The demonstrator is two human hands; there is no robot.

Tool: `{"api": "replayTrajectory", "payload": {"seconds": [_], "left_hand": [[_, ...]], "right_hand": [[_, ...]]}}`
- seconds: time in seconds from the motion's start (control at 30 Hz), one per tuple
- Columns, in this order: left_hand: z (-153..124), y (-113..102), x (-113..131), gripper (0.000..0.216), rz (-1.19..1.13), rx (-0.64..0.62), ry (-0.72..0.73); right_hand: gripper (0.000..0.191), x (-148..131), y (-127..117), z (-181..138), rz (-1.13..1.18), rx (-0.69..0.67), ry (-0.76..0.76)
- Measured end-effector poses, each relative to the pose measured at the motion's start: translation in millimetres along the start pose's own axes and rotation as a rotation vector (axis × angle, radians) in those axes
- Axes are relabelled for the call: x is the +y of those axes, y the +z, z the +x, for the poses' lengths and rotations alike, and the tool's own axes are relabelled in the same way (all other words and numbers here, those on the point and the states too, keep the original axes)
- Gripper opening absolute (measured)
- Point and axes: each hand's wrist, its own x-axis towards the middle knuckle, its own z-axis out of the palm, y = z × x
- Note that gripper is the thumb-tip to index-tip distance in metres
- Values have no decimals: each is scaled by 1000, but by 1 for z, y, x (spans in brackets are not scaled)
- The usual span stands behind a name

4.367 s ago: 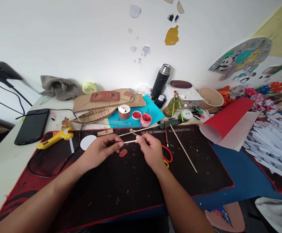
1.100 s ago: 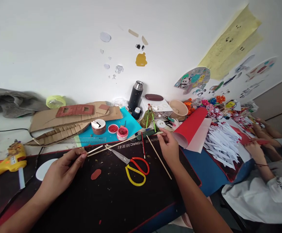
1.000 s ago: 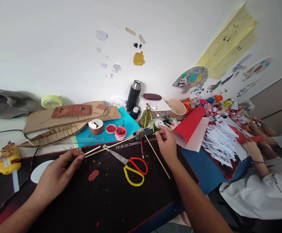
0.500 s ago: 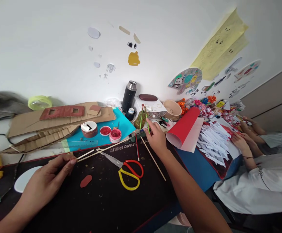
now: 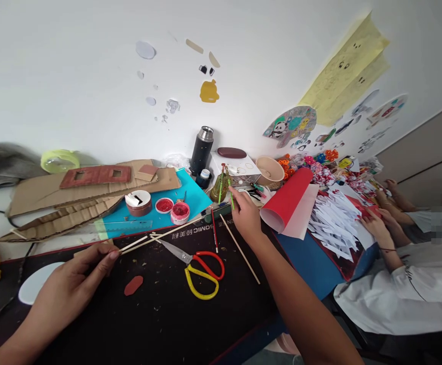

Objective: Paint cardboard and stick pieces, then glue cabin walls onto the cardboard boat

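Note:
Between the thumb and fingers of my left hand (image 5: 79, 276) are thin wooden sticks (image 5: 146, 242), reaching right across the black mat (image 5: 102, 329). My right hand (image 5: 245, 215) is closed around a slim green paintbrush (image 5: 232, 201); its bristles cannot be made out. Beside that hand stands a murky jar (image 5: 217, 190) with other brushes in it. Scissors (image 5: 201, 276) with red and yellow handles lie between my hands, blades open. A red pencil-like stick (image 5: 215, 232) and a loose wooden stick (image 5: 239, 248) rest near my right wrist. A reddish oval piece (image 5: 133, 285) lies by my left hand.
Opened red paint pots (image 5: 180, 213) and a brown lidded pot (image 5: 138, 204) stand on blue paper (image 5: 190, 190). Cardboard (image 5: 34, 195) lies at left, a black thermos (image 5: 201, 152) behind. Rolled red paper (image 5: 289, 200) and white paper strips (image 5: 333, 223) sit right, beside another person's hands (image 5: 375, 228).
The view has shifted slightly. Both my hands hold nearly the same positions and grips. The other person's hands at the right have moved a little.

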Motion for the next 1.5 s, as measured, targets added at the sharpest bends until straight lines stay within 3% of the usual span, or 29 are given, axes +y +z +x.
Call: {"api": "replayTrajectory", "payload": {"seconds": [0.17,0.37,0.47,0.63,0.9,1.03,1.2,1.5], "left_hand": [[0,-1,7,57,-6,6,-22],[1,0,3,60,-1,19,-54],[1,1,0,60,-4,12,-43],[1,0,-2,57,-6,10,13],[2,4,-10,50,-20,41,113],[1,4,-9,49,-45,17,117],[1,5,-8,49,-78,4,121],[3,2,-5,51,-72,-11,108]], "right_hand": [[43,9,-10,-2,4,37,23],[37,6,-46,18,-1,96,-27],[35,-12,-65,35,-77,-25,-71],[38,-45,-81,61,-351,-357,-132],[49,-76,-78,81,-574,-581,-245],[43,-88,-75,82,-617,-655,-253],[32,-95,-70,83,-652,-688,-258],[30,-90,-62,83,-674,-714,-306]]}}
